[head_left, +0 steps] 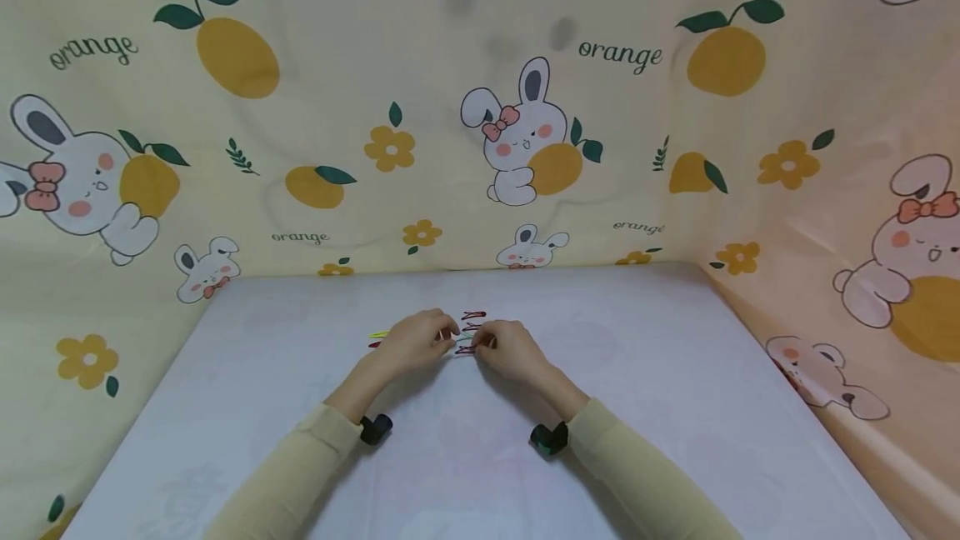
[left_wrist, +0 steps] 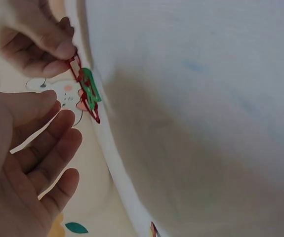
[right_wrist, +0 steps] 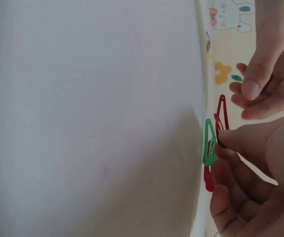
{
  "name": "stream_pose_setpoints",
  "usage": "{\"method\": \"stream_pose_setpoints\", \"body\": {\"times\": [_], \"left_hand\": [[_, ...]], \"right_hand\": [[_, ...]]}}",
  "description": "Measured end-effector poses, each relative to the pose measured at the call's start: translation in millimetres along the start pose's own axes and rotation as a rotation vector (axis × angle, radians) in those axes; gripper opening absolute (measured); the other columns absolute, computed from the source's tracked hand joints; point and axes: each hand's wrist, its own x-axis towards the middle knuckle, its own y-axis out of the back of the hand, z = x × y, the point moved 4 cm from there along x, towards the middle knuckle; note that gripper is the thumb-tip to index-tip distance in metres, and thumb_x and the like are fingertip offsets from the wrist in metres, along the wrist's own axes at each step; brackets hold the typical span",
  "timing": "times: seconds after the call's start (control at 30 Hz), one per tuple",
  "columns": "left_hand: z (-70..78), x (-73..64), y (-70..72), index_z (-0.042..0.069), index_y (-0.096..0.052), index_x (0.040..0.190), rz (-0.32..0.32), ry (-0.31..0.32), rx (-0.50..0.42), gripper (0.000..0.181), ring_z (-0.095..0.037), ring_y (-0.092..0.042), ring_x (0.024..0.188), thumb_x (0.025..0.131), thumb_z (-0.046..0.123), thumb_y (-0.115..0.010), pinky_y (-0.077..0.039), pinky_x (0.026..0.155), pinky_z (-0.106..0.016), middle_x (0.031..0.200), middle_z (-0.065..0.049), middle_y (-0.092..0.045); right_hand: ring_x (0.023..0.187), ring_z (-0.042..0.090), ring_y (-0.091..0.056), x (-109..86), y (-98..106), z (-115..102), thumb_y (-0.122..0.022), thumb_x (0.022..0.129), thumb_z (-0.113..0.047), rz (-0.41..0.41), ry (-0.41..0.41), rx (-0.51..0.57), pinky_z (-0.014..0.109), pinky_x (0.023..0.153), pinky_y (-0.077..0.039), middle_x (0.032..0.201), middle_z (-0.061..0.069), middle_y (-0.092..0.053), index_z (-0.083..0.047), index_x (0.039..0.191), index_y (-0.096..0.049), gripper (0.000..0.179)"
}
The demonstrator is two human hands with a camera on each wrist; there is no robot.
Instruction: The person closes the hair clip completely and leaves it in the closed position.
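A red snap hair clip (right_wrist: pixel 222 106) is pinched by its end between the thumb and finger of my right hand (head_left: pixel 513 352). Close beside it is a green hair clip (right_wrist: pixel 209 155), with another red hair clip (right_wrist: pixel 209 183) showing beyond. In the head view the clips form a short column, and the upper red clip (head_left: pixel 474 315) lies farthest from me. My left hand (head_left: pixel 416 340) is just left of the column, its fingers (left_wrist: pixel 58 148) loosely bent, apart and holding nothing. My fingers partly cover the middle clips.
A yellow clip (head_left: pixel 378 335) and a dark red clip (head_left: pixel 374 345) lie left of the column, partly behind my left hand. The white table (head_left: pixel 637 457) meets a patterned cloth backdrop (head_left: pixel 420 65) at its far edge. Dark wrist cameras (head_left: pixel 377 430) sit below both hands.
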Motion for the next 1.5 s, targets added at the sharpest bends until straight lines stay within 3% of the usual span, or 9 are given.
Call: {"method": "stream_pose_setpoints", "body": {"times": [0.2, 0.37, 0.6, 0.83, 1.07, 1.3, 1.5], "left_hand": [[1.8, 0.9, -5.2, 0.012, -0.075, 0.108, -0.024, -0.028, 0.027, 0.012, -0.012, -0.062, 0.085, 0.097, 0.01, -0.073, -0.054, 0.076, -0.031, 0.098, 0.002, -0.068], [6.5, 0.5, -4.6, 0.012, -0.075, 0.105, 0.013, -0.068, 0.039, 0.009, -0.014, -0.065, 0.088, 0.096, 0.009, -0.073, -0.056, 0.078, -0.034, 0.097, 0.001, -0.069], [12.2, 0.2, -0.2, 0.011, -0.075, 0.103, 0.065, -0.073, 0.021, 0.009, -0.015, -0.064, 0.088, 0.096, 0.006, -0.072, -0.056, 0.079, -0.035, 0.097, 0.0, -0.069], [16.9, -3.5, 8.3, 0.009, -0.072, 0.101, 0.182, -0.096, -0.025, 0.011, -0.014, -0.062, 0.087, 0.092, 0.003, -0.073, -0.056, 0.077, -0.03, 0.095, 0.001, -0.067], [28.4, -9.8, 25.1, 0.009, -0.072, 0.098, 0.33, -0.146, -0.076, 0.009, -0.016, -0.063, 0.086, 0.092, 0.003, -0.073, -0.055, 0.076, -0.033, 0.091, 0.0, -0.067], [31.9, -13.8, 37.6, 0.01, -0.073, 0.102, 0.427, -0.147, -0.114, 0.011, -0.016, -0.063, 0.088, 0.095, 0.002, -0.072, -0.055, 0.079, -0.033, 0.095, 0.001, -0.067], [31.9, -17.1, 46.4, 0.007, -0.073, 0.107, 0.505, -0.153, -0.179, 0.011, -0.021, -0.064, 0.094, 0.096, 0.005, -0.073, -0.056, 0.083, -0.042, 0.1, -0.004, -0.069]], "right_hand": [[0.072, 0.009, -0.06, -0.6, 1, -2, -0.071, 0.091, -0.001, 0.054, 0.009, 0.027, 0.029, 0.068, -0.052, 0.084, -0.003, -0.07, -0.012, 0.093, -0.077, 0.012], [0.072, 0.009, -0.059, -2.9, 4, -3, -0.07, 0.091, -0.002, 0.098, 0.011, 0.045, 0.029, 0.068, -0.051, 0.085, -0.003, -0.07, -0.012, 0.093, -0.077, 0.012], [0.073, 0.01, -0.058, -7.4, 8, -7, -0.073, 0.092, -0.004, 0.181, 0.034, 0.056, 0.028, 0.067, -0.049, 0.088, -0.002, -0.071, -0.012, 0.098, -0.078, 0.011], [0.077, 0.016, -0.064, -12.0, 14, -9, -0.076, 0.092, -0.003, 0.345, 0.122, 0.115, 0.028, 0.068, -0.052, 0.092, 0.004, -0.072, -0.009, 0.098, -0.078, 0.008], [0.078, 0.017, -0.067, -13.0, 22, -17, -0.076, 0.093, -0.002, 0.469, 0.19, 0.216, 0.026, 0.066, -0.054, 0.095, 0.006, -0.074, -0.008, 0.101, -0.077, 0.01], [0.084, 0.022, -0.069, -14.4, 30, -31, -0.073, 0.096, -0.003, 0.511, 0.199, 0.327, 0.025, 0.067, -0.054, 0.098, 0.007, -0.073, -0.007, 0.102, -0.076, 0.007], [0.082, 0.022, -0.069, -14.3, 33, -38, -0.072, 0.097, -0.006, 0.518, 0.192, 0.386, 0.027, 0.071, -0.058, 0.099, 0.006, -0.073, -0.007, 0.102, -0.076, 0.006]]}}
